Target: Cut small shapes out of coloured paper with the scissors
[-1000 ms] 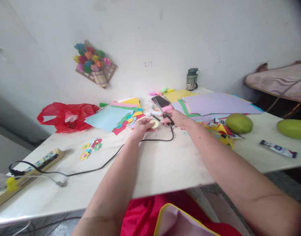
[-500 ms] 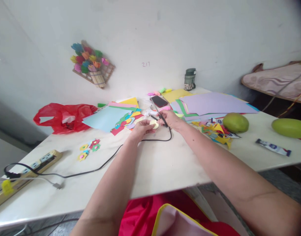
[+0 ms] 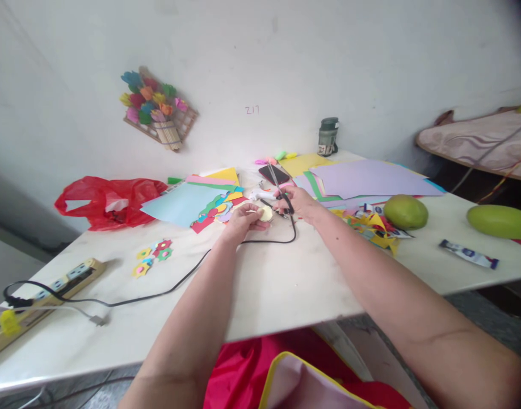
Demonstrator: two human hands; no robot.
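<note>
Between its fingertips my left hand (image 3: 242, 222) pinches a small pale yellow paper piece (image 3: 267, 213). My right hand (image 3: 298, 203) is closed round the black handles of a pair of scissors (image 3: 274, 179); the blades point up and away from me, apart from the paper. Just beyond the hands lies a white glue gun (image 3: 260, 195), partly hidden, and its black cord (image 3: 269, 241) seems to pass below them. Left of my left hand are colourful paper cutouts (image 3: 215, 211). Small layered paper flowers (image 3: 151, 258) lie farther left on the table.
Coloured paper sheets (image 3: 371, 179) and a dark phone (image 3: 273, 175) lie at the back. Paper scraps (image 3: 369, 224), a green mango (image 3: 406, 212) and a tube (image 3: 469, 254) are at right. A red plastic bag (image 3: 109, 199) and a power strip (image 3: 64, 284) are at left.
My right hand has drawn slightly right, away from the paper piece, and the scissors have tilted more upright. My left hand still holds the paper in nearly the same place.
</note>
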